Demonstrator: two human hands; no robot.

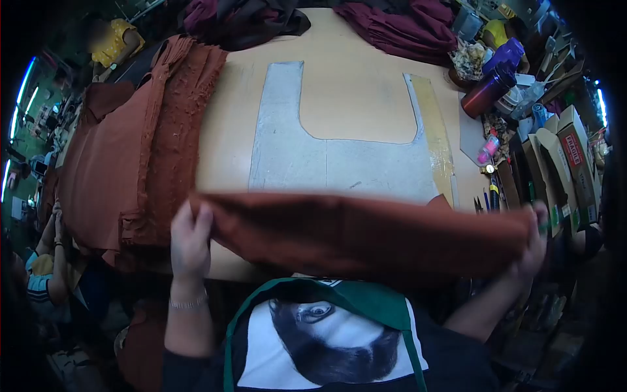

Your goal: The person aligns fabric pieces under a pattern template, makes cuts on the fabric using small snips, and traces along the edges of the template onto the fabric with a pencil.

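Observation:
A rust-brown piece of fabric (366,232) is stretched between my two hands above the table's near edge, its outline smeared by motion. My left hand (191,238) pinches its left end, thumb on top. At the right end, my right hand (537,238) grips the cloth, partly hidden behind it. Beyond the cloth lies a grey-white U-shaped pattern template (339,160) on the tabletop, with a yellowish strip (436,130) along its right side. To the left of my left hand rises a thick stack of rust-brown fabric pieces (111,157) with frayed edges.
Dark maroon cloth heaps (405,29) lie along the far edge of the table (366,85). At right are a dark red tumbler (488,88), a pink bottle (488,150), pens and cardboard boxes (575,150). Other people are at the far left, upper left and upper right.

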